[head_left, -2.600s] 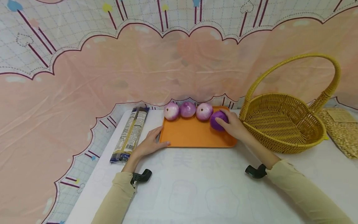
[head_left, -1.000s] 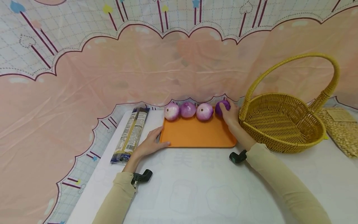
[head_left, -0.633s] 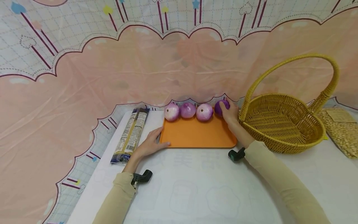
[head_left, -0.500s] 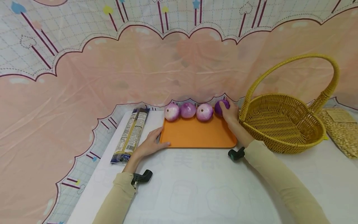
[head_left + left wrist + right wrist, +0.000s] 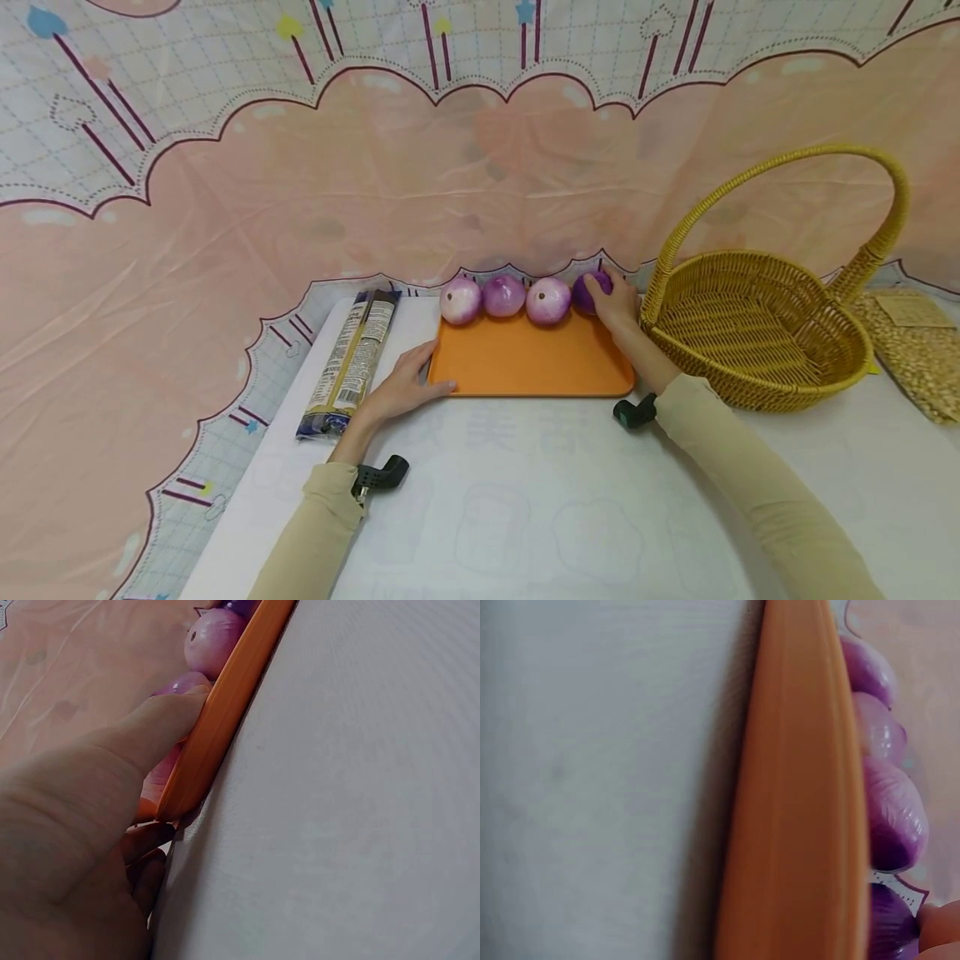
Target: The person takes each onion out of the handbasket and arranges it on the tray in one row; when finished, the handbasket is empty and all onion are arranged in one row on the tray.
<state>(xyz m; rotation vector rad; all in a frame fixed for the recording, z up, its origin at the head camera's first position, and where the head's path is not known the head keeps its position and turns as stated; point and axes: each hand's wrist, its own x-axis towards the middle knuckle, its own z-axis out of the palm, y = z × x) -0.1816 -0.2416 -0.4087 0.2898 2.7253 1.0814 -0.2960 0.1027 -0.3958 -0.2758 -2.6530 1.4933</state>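
Note:
An orange tray (image 5: 525, 367) lies on the table, with three pale purple onions (image 5: 504, 295) in a row along its back edge. At the right end of that row, my right hand (image 5: 618, 307) holds a darker purple onion (image 5: 588, 293) between thumb and fingers, close beside the third pale one. My left hand (image 5: 405, 383) grips the tray's left front corner. In the left wrist view its thumb (image 5: 169, 720) lies over the tray rim (image 5: 225, 697), and its other fingers bend at the outer side.
A wicker basket (image 5: 675, 358) with a tall handle stands right of the tray, near my right forearm. Left of the tray lies a long printed plastic packet (image 5: 352, 358). A bag of pale grains (image 5: 911, 350) sits at the far right. A patterned cloth (image 5: 480, 183) hangs behind.
My right hand has carried the dark onion from the tray's right middle to the back row, then shifted slightly left toward the third pale onion. The left hand has kept its place.

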